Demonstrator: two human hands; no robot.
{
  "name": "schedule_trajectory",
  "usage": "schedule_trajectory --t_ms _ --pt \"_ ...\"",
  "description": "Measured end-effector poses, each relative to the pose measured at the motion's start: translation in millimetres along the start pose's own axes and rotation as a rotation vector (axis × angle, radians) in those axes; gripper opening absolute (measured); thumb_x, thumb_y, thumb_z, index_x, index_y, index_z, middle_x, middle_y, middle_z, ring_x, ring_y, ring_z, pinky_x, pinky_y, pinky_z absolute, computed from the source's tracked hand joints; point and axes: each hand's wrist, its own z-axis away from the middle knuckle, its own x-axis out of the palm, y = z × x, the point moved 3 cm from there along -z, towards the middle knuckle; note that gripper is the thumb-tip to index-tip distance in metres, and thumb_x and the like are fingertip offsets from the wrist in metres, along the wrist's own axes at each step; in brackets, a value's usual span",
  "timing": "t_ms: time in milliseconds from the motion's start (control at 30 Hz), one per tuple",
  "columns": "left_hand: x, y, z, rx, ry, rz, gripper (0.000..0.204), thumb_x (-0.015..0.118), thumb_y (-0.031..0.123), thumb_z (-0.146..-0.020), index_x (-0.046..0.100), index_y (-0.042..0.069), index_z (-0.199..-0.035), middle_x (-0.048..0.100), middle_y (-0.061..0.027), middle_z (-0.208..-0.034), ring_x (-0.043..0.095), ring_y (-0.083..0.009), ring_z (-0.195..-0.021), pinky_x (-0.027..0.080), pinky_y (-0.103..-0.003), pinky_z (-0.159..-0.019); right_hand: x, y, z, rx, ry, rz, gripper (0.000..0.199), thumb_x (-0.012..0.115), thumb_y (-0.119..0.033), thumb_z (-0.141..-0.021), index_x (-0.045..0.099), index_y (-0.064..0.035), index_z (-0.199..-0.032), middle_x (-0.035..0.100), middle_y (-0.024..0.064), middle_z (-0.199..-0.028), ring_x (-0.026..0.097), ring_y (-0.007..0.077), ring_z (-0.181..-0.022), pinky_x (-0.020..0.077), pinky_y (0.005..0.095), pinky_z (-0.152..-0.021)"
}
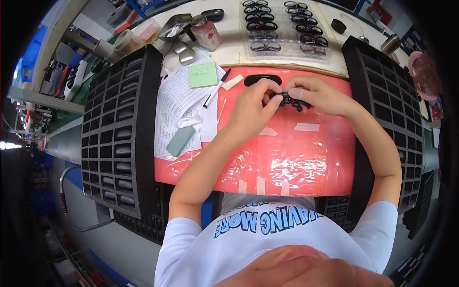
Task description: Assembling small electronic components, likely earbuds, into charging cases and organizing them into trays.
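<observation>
Near the far edge of the red mat, a small black earphone piece with rounded buds is held between both of my hands. My left hand pinches its left side between thumb and fingers. My right hand grips the other side, with the thumb and fingertips closed on it. The fingers cover part of its shape. Just beyond my left fingertips lies a dark oval case.
Black foam trays with many compartments flank the mat, left and right. A clear tray of black ear-hook earphones stands behind. At left are papers, a black pen, a grey-green block and a pink-filled bottle.
</observation>
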Motion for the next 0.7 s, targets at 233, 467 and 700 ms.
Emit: schedule_trajectory --t_ms 233,467,700 --pt "-4.6 -41.1 0.1 -0.389 -0.135 1.163 0.017 0.048 0.012 -0.094 0.054 0.006 -0.109 0.064 -0.0058 -0.088 0.058 -0.0131 -0.072 0.046 -0.025 -0.063 -16.7 9.6 -2.7 -0.017 0.011 -0.383 0.031 0.05 -0.013 -0.088 0.057 -0.0032 -0.116 0.063 0.0036 -0.092 0.059 0.0103 -0.079 0.0488 0.0246 -0.07" --pt "-9.7 -40.0 -0.6 -0.379 -0.135 1.254 0.025 0.043 0.012 -0.095 0.054 0.005 -0.116 0.063 -0.0046 -0.088 0.059 -0.0127 -0.074 0.047 -0.025 -0.065 -6.3 22.6 -11.0 -0.047 0.022 -0.531 0.036 0.054 -0.003 -0.078 0.057 -0.0027 -0.113 0.062 0.0044 -0.098 0.06 0.0116 -0.09 0.0491 0.0261 -0.08" --pt "-11.9 -36.1 -3.0 -0.316 -0.127 1.243 0.024 0.043 0.009 -0.095 0.054 0.002 -0.116 0.063 -0.0049 -0.088 0.059 -0.0124 -0.076 0.049 -0.025 -0.067 -1.9 29.1 -18.2 -0.052 -0.011 -0.499 0.035 0.062 -0.005 -0.081 0.056 -0.0052 -0.116 0.064 0.0029 -0.106 0.06 0.0114 -0.099 0.0472 0.0268 -0.087"
